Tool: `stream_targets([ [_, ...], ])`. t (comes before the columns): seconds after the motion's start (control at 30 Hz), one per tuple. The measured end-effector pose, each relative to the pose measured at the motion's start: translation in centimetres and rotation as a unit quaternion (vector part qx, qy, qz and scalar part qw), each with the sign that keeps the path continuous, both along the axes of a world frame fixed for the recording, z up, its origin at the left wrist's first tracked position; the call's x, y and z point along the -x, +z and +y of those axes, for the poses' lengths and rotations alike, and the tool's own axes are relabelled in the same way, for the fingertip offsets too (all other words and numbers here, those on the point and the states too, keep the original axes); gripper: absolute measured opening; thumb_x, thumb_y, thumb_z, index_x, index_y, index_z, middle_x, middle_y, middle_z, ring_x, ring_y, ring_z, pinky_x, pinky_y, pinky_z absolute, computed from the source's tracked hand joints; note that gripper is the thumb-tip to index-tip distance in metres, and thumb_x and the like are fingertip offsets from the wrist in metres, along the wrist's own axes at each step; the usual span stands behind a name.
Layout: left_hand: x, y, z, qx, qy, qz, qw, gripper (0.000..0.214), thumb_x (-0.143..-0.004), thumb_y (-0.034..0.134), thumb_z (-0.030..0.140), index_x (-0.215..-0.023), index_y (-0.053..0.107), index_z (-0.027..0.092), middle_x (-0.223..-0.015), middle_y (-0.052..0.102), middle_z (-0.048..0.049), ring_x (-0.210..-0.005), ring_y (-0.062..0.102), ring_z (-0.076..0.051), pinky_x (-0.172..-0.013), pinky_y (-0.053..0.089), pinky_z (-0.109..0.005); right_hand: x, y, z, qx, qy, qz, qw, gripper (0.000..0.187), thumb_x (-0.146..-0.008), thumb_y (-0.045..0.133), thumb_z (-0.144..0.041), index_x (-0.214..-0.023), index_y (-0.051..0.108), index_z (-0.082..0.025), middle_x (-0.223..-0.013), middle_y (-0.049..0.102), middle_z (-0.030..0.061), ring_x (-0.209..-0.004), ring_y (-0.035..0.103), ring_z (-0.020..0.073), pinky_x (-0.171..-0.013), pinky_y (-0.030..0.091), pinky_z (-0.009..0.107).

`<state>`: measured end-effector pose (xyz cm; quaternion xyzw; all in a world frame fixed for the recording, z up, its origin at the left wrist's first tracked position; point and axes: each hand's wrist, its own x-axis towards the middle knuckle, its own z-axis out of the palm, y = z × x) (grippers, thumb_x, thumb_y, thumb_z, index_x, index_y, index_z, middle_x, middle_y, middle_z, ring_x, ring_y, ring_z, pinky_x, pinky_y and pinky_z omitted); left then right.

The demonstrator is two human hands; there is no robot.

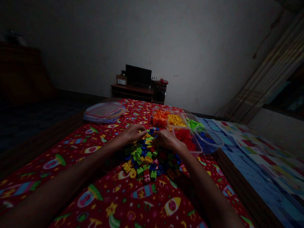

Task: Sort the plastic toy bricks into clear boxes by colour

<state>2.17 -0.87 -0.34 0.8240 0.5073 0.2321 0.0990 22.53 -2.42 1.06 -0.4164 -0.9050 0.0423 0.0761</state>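
A mixed pile of toy building bricks point(142, 158) in yellow, green, blue and red lies on the red patterned cloth point(142, 202). Over the far left part of the pile is my left hand point(132, 133), its fingers curled together beside some yellow bricks; whether it grips one I cannot make out. My right hand point(167, 138) is at the pile's far right side, close to the container of red bricks point(186, 138). Its fingers are bent down and closed, and their tips are partly hidden. Both forearms reach in from the near edge, on either side of the pile.
Clear plastic containers hold orange bricks point(161, 117), yellow bricks point(176, 120), green bricks point(193, 123) and blue bricks point(206, 138) at the right. Stacked lids point(104, 112) lie at the far left. A dark screen point(138, 76) stands on a desk by the wall.
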Motion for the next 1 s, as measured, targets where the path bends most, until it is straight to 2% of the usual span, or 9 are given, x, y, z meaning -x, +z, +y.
stream_targets([
  [0.13,0.0,0.8,-0.6,0.011,0.012,-0.030,0.999,0.039,-0.082,0.041,0.043,-0.080,0.067,0.014,-0.070,0.068,-0.0028,-0.064,0.060,-0.016,-0.056,0.040,-0.023,0.7,0.6,-0.9,0.066,0.009,-0.086,0.994,0.028,-0.087,0.055,-0.038,-0.086,0.071,-0.014,-0.082,0.069,0.0104,-0.070,0.061,0.0159,-0.056,0.032,0.023],
  [0.3,-0.4,0.7,-0.8,0.020,-0.029,-0.067,0.997,0.039,-0.081,0.044,0.048,-0.074,0.065,0.016,-0.067,0.066,-0.0015,-0.062,0.058,-0.015,-0.056,0.041,-0.022,1.2,0.8,-1.6,0.065,-0.026,-0.098,0.993,0.028,-0.086,0.056,-0.036,-0.093,0.072,-0.015,-0.091,0.071,0.0137,-0.082,0.065,0.0207,-0.063,0.039,0.024],
  [0.47,-0.8,-0.2,-0.3,0.102,-0.061,-0.160,0.980,0.047,-0.077,0.047,0.061,-0.073,0.062,0.017,-0.066,0.065,-0.0007,-0.061,0.059,-0.015,-0.055,0.046,-0.024,0.2,0.7,-0.6,0.070,0.000,-0.017,0.997,0.021,-0.083,0.056,-0.015,-0.096,0.072,-0.014,-0.091,0.072,0.0102,-0.082,0.064,0.0173,-0.065,0.039,0.022],
  [0.63,-1.3,-0.8,0.0,0.168,-0.066,-0.272,0.945,0.054,-0.069,0.053,0.069,-0.077,0.061,0.017,-0.073,0.067,-0.0024,-0.074,0.064,-0.019,-0.068,0.053,-0.030,0.3,0.9,0.1,0.050,-0.023,0.175,0.983,0.028,-0.088,0.053,-0.027,-0.110,0.068,-0.018,-0.089,0.070,0.0042,-0.077,0.061,0.0132,-0.065,0.038,0.020],
  [0.7,-1.6,-1.0,0.0,0.188,-0.063,-0.309,0.930,0.056,-0.067,0.057,0.070,-0.081,0.062,0.016,-0.077,0.068,-0.0030,-0.076,0.064,-0.020,-0.071,0.053,-0.032,0.7,0.8,0.0,0.050,-0.029,0.196,0.979,0.027,-0.087,0.054,-0.029,-0.106,0.070,-0.017,-0.083,0.069,0.0029,-0.071,0.058,0.0115,-0.061,0.035,0.019],
  [0.8,-1.8,-1.3,-0.1,0.201,-0.060,-0.330,0.920,0.058,-0.065,0.060,0.069,-0.087,0.064,0.016,-0.082,0.070,-0.0049,-0.079,0.065,-0.021,-0.075,0.053,-0.034,0.8,0.8,-0.1,0.031,-0.033,0.164,0.985,0.022,-0.086,0.055,-0.027,-0.089,0.072,-0.013,-0.068,0.064,0.0012,-0.059,0.049,0.0089,-0.055,0.029,0.020],
  [0.9,-1.2,-1.1,0.1,0.183,-0.055,-0.324,0.926,0.060,-0.067,0.057,0.071,-0.088,0.065,0.016,-0.088,0.072,-0.0069,-0.085,0.066,-0.023,-0.077,0.054,-0.036,-0.3,1.5,0.0,-0.008,-0.052,0.142,0.989,0.022,-0.085,0.053,-0.024,-0.079,0.070,-0.012,-0.062,0.059,-0.0001,-0.056,0.043,0.0078,-0.053,0.026,0.022],
  [1.0,0.2,-0.4,0.7,0.120,-0.034,-0.267,0.956,0.060,-0.070,0.052,0.072,-0.087,0.067,0.016,-0.088,0.072,-0.0068,-0.087,0.065,-0.025,-0.078,0.053,-0.035,-2.9,2.8,0.5,-0.045,-0.125,0.110,0.985,0.024,-0.085,0.050,-0.023,-0.076,0.069,-0.012,-0.064,0.060,0.0016,-0.054,0.043,0.0085,-0.053,0.026,0.022],
])
